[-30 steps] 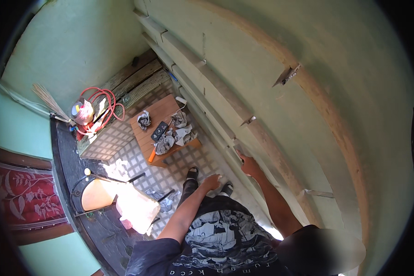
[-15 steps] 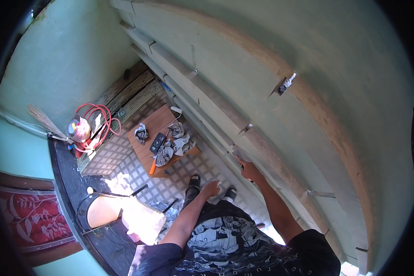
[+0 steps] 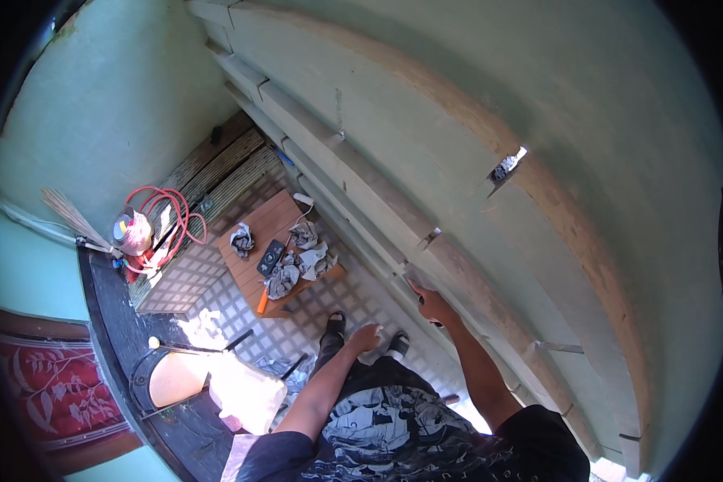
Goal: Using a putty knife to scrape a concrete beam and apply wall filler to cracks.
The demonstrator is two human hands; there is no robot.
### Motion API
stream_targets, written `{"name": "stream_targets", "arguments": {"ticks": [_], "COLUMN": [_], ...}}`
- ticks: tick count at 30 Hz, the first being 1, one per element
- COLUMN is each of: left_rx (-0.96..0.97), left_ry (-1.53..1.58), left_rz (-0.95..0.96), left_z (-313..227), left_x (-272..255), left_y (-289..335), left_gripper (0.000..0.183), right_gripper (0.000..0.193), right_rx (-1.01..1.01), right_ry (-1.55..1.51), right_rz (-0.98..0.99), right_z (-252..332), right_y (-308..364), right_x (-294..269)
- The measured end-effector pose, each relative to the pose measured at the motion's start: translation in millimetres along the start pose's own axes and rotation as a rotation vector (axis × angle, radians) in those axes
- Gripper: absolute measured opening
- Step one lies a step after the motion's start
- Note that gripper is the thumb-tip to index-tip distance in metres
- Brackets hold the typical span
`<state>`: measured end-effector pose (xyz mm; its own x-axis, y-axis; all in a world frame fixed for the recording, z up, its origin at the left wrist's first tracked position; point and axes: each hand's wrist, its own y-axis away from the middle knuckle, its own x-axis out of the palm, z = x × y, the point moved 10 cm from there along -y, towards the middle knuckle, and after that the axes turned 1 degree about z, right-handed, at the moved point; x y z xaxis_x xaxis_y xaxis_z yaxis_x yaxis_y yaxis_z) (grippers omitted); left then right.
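Observation:
My right hand [image 3: 436, 307] is at the pale green wall's lower ledge [image 3: 482, 304], index finger stretched toward the wall. Its other fingers close round a dark-handled tool [image 3: 436, 324] that looks like a putty knife; the hand covers most of it. In front of my body hangs my left hand [image 3: 365, 338], fingers curled. A small whitish bit shows at its fingertips, too small to name. Further up the wall, crumpled foil-like material [image 3: 506, 166] fills a notch in the thick wooden rail [image 3: 574, 233].
A brown slatted table [image 3: 253, 233] ahead carries crumpled paper [image 3: 283, 281], a black device [image 3: 271, 259] and an orange-handled tool [image 3: 263, 301]. To the left stand a chair [image 3: 181, 377], a coiled red hose [image 3: 186, 229] and a bundle of thin sticks [image 3: 72, 213]. My sandalled feet [image 3: 336, 323] are on the patterned floor.
The whole view has shifted slightly. Both hands keep nearly the same places, and more of the dark handle shows under my right hand.

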<state>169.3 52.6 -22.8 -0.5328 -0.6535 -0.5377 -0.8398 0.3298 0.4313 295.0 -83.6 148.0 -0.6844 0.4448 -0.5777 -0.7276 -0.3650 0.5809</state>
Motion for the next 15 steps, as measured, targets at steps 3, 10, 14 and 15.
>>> {"name": "stream_targets", "arguments": {"ticks": [3,10,14,15], "left_rx": [0.011,-0.029,-0.02,-0.017], "left_ry": [-0.034,-0.006,0.026,0.025], "left_rz": [0.033,0.068,0.053,0.057], "left_z": [-7,0,7,5], "left_x": [-5,-5,6,5], "left_y": [2,10,8,6], "left_gripper": [0.046,0.045,0.045,0.045], "right_gripper": [0.076,0.077,0.077,0.077], "right_rx": [-0.067,0.043,-0.041,-0.083], "right_ry": [-0.036,-0.029,0.035,0.068], "right_rz": [-0.035,0.029,-0.033,-0.068], "right_z": [4,-3,0,-1], "right_y": [3,6,5,6], "right_x": [5,5,3,0]}}
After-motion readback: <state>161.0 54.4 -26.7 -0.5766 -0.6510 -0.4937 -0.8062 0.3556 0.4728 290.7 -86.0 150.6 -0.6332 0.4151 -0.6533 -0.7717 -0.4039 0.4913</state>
